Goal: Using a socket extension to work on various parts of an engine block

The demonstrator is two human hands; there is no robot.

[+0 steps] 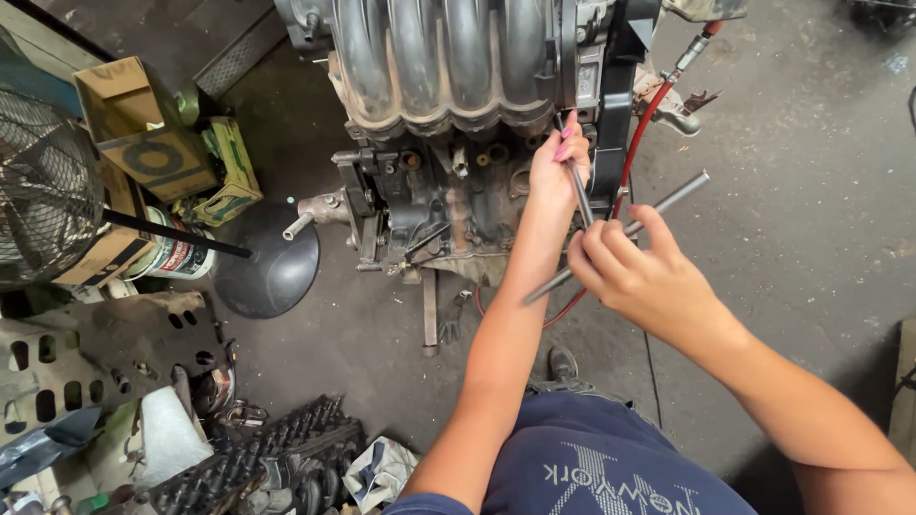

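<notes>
A car engine (429, 191) with a ribbed grey intake manifold (448, 57) stands on the concrete floor in front of me. My left hand (558, 157) grips the upright shaft of a metal tool (578, 186) pressed against the engine's right side. My right hand (634, 272) holds the long steel cross bar (677, 195) of that tool, which slants from lower left to upper right. A red hose (641, 129) runs down beside the engine behind the bar.
A fan (43, 191) on a black dome base (272, 267), cardboard boxes (143, 129) and a tin can (176, 256) are at the left. A cylinder head (272, 458) and scrap parts lie at lower left. My shoe (561, 362) is below the engine.
</notes>
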